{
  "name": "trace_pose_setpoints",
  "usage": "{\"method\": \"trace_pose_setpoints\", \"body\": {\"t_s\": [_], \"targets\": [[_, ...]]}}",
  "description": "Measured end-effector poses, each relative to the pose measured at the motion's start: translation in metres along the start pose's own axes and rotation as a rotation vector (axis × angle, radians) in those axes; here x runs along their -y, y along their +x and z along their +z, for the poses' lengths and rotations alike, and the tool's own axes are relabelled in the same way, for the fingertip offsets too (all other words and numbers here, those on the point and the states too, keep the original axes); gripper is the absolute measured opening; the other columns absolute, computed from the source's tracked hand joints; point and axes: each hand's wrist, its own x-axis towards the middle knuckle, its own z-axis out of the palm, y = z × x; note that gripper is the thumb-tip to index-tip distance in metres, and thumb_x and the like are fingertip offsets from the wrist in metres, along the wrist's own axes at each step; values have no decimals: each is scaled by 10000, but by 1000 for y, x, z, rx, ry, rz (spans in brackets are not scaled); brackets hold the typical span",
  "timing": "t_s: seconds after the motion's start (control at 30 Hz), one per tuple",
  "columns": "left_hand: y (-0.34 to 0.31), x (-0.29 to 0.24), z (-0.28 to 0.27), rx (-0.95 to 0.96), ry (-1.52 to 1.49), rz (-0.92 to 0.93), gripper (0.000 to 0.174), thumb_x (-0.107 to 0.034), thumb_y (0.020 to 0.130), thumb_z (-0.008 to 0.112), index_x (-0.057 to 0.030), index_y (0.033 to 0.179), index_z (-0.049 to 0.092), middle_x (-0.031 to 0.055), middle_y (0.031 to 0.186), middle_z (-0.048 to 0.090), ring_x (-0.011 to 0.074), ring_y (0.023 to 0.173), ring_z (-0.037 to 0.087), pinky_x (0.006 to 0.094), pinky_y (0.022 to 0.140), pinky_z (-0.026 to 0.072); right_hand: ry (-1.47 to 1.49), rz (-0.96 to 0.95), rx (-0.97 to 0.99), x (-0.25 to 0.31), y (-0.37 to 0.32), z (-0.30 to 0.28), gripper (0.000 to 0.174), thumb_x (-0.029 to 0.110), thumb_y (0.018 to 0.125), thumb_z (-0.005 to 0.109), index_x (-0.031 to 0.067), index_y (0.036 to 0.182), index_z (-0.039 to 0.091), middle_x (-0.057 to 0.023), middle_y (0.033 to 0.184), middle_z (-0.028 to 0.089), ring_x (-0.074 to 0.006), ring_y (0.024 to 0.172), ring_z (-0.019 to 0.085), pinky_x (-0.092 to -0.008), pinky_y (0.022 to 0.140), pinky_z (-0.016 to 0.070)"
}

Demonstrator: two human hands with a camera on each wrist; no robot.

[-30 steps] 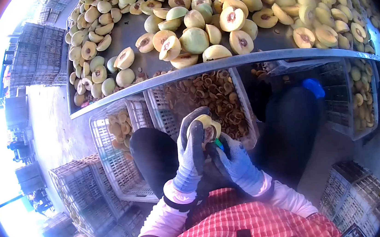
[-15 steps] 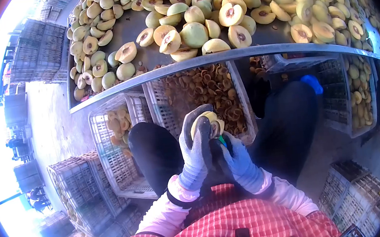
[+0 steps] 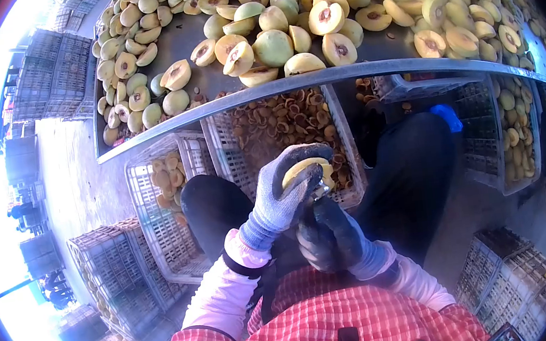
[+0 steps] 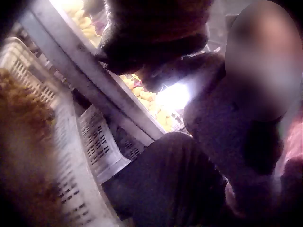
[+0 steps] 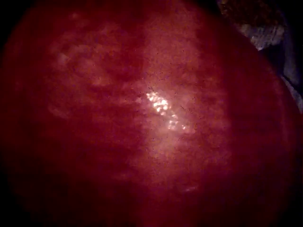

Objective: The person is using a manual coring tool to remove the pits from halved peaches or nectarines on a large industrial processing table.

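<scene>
In the head view the gloved left hand [image 3: 286, 186] grips a yellow fruit piece [image 3: 299, 168], its fingers curled over the top. Close below and to the right, the gloved right hand [image 3: 334, 234] has its fingers curled round a small tool, whose metal end [image 3: 320, 190] shows against the fruit; its handle is hidden. In the left wrist view a dark gloved hand [image 4: 156, 28] shows at the top, its fruit hidden. Only red cloth [image 5: 118, 132] fills most of the right wrist view.
Halved fruit [image 3: 275, 48] lies on a metal table with a raised edge [image 3: 265, 94]. Beneath stand a crate of brown scraps [image 3: 221, 150] and a crate with fruit pieces [image 3: 151, 216]. More crates are stacked at the left [image 3: 113, 267] and lower right [image 3: 510, 278].
The right hand has turned over, its dark palm side now showing and the green handle hidden. The left hand has tilted to the right with the fruit.
</scene>
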Motion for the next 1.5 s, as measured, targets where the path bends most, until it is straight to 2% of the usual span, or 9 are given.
{"method": "trace_pose_setpoints", "body": {"t_s": [0.43,0.57,0.7,0.9,0.97,1.03,1.17,1.37,1.5], "targets": [[2,9,-8,12,435,178,311,-110,809,630,-21,1106,614,143,972,676,288,905,678,307,808,515,440,213,182,-4,2,-7,487,575,941,421,103,884,529,-5,575,436,-108,436,410,-238,384,337],[-12,19,14,-112,-337,-256,335,-280,936,541,-3,1108,617,81,980,645,143,881,602,277,787,484,520,205,350,-8,6,-8,481,565,947,416,99,873,508,-8,576,432,-102,437,398,-231,384,339],[-31,53,22,-412,-676,-261,483,-420,989,426,7,1151,586,74,1011,636,147,897,605,287,812,488,353,95,355,2,6,-14,497,580,941,413,94,881,498,-7,572,419,-103,437,395,-228,387,345],[-79,38,-87,-971,70,179,428,-333,1001,410,40,1156,551,120,1055,599,184,911,594,307,809,520,151,135,6,0,2,-19,497,579,941,409,97,921,530,-21,633,446,-127,468,427,-259,394,352],[-91,23,-137,-1066,196,110,354,-221,943,576,42,1177,541,107,1045,589,163,913,587,260,757,519,96,142,-21,-2,3,-19,491,564,950,402,93,908,533,-24,631,443,-131,465,424,-259,392,351],[-83,3,-162,-1004,842,-519,423,-198,871,679,17,1207,539,104,1037,614,172,870,601,288,729,514,132,172,26,-2,8,-22,440,493,975,407,79,927,547,-20,633,470,-127,470,447,-260,401,367],[-11,-9,-163,-836,921,29,421,-227,829,714,-56,1194,591,121,951,650,205,788,627,320,724,502,-100,116,-127,-2,19,-11,399,442,983,431,67,950,563,-26,641,527,-124,452,469,-257,398,379],[116,-5,-215,-421,1659,-688,604,-572,755,657,-81,1106,617,144,1040,671,297,964,656,422,800,512,-114,108,-189,7,18,-15,425,464,971,453,61,887,559,-37,553,509,-130,376,448,-250,368,359],[117,-9,-237,-277,1628,-639,724,-580,726,680,-75,1223,533,163,1077,660,307,1017,638,427,849,494,-257,29,-391,14,24,-4,434,490,953,481,68,878,550,-38,509,491,-127,364,456,-243,361,356]]}}
